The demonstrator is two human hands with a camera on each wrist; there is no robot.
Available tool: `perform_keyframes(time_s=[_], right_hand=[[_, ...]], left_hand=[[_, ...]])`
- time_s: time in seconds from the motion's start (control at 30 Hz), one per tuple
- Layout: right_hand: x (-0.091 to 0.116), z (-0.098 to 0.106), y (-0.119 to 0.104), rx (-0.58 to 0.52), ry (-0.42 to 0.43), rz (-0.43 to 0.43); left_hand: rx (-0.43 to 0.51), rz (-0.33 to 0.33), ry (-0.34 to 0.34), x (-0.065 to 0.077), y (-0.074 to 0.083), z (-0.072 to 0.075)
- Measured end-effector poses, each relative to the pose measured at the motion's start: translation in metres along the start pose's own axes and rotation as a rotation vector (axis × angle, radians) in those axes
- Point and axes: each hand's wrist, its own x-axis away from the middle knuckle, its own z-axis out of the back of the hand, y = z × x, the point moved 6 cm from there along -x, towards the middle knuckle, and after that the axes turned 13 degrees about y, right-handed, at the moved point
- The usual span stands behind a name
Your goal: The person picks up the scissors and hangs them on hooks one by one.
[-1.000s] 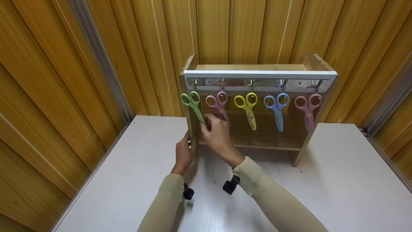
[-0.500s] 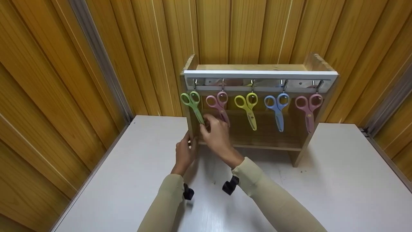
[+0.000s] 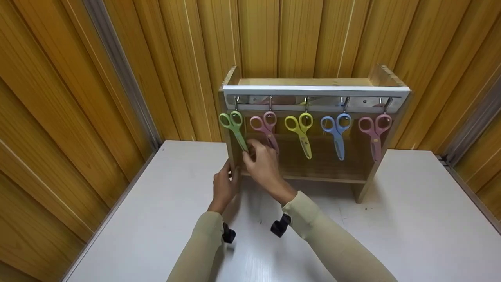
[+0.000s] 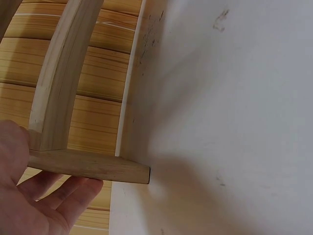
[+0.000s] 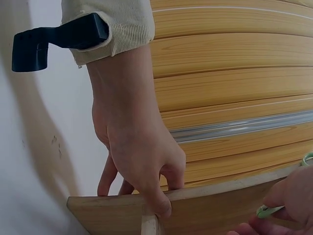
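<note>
In the head view, green scissors (image 3: 236,128) hang by one handle loop from the leftmost hook of a wooden rack (image 3: 313,180). My right hand (image 3: 263,164) pinches their blade tip between thumb and fingers; the right wrist view shows the green tip (image 5: 265,211) there. Lower and to the left, my left hand (image 3: 224,186) holds the rack's left side panel. Seen from the left wrist, the fingers (image 4: 80,196) curl round that panel (image 4: 105,168). Pink scissors (image 3: 267,125) hang just right of the green pair, their blade partly behind my right hand.
Yellow scissors (image 3: 301,133), blue scissors (image 3: 337,133) and another pink pair (image 3: 375,135) hang along the metal hook rail (image 3: 325,106). The rack stands on a white table (image 3: 172,188) against a wood-panelled wall (image 3: 258,43). A second panelled wall (image 3: 58,117) rises at the left.
</note>
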Motion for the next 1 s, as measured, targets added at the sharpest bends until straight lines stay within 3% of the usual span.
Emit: perform_keyframes(time_s=[0.23, 0.53, 0.73, 1.0], right_hand=[[0.01, 0.007, 0.0, 0.058, -0.021, 0.0], [0.04, 0.025, 0.009, 0.084, -0.201, -0.068], [0.066, 0.052, 0.024, 0.12, -0.272, -0.027], [0.094, 0.091, 0.053, 0.285, -0.318, 0.131]], left_hand=[[0.021, 0.029, -0.008, 0.0, 0.001, 0.001], [0.007, 0.031, -0.013, 0.0, 0.002, 0.0], [0.0, 0.035, -0.025, 0.001, 0.004, -0.001], [0.023, 0.024, -0.023, 0.002, -0.001, -0.002]])
